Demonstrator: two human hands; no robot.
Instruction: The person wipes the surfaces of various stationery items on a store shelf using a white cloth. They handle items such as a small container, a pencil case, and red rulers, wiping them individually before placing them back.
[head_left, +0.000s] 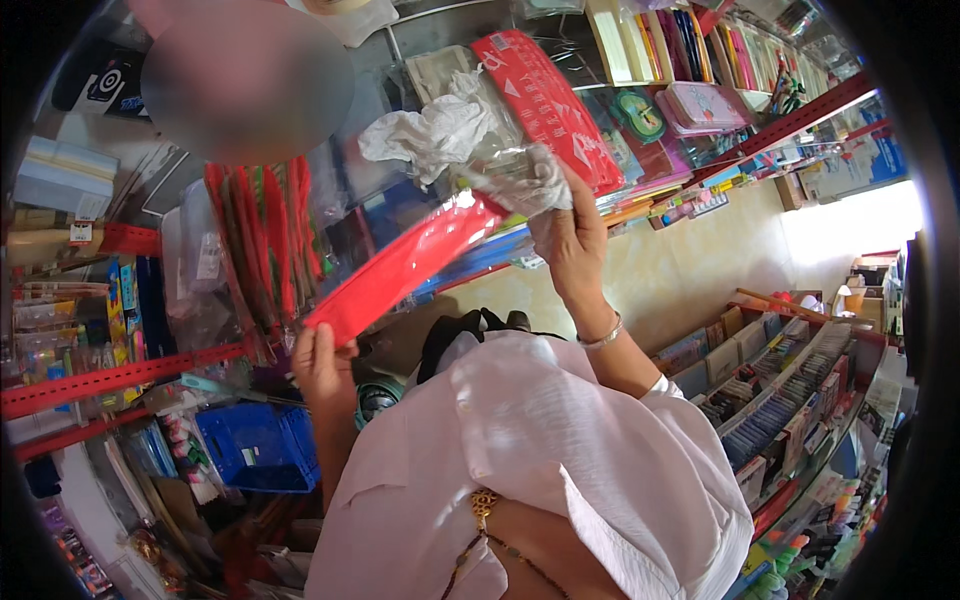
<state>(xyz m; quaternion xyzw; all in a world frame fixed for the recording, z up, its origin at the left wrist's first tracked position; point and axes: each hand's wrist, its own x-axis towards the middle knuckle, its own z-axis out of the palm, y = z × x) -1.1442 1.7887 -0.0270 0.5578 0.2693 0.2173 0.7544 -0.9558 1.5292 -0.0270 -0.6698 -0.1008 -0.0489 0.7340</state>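
A long, flat red packet (405, 266) in shiny clear plastic slants across the view in front of me. My left hand (324, 360) pinches its lower left end between thumb and fingers. At its upper right end, my right hand (574, 236) grips a crumpled whitish cloth (551, 184), which touches or nearly touches the packet; blur there hides the exact contact. Another crumpled white cloth (442, 127) lies just beyond, on clear plastic wrapping. Beside it rests a larger red packet (555, 112) with white printing.
Several red and green packets (259, 247) stand bunched at the left. A red shelf edge (795, 112) runs along the right. A blue plastic basket (259, 448) sits at lower left, and a rack of small books (780, 382) at right. Another person, blurred, is across from me.
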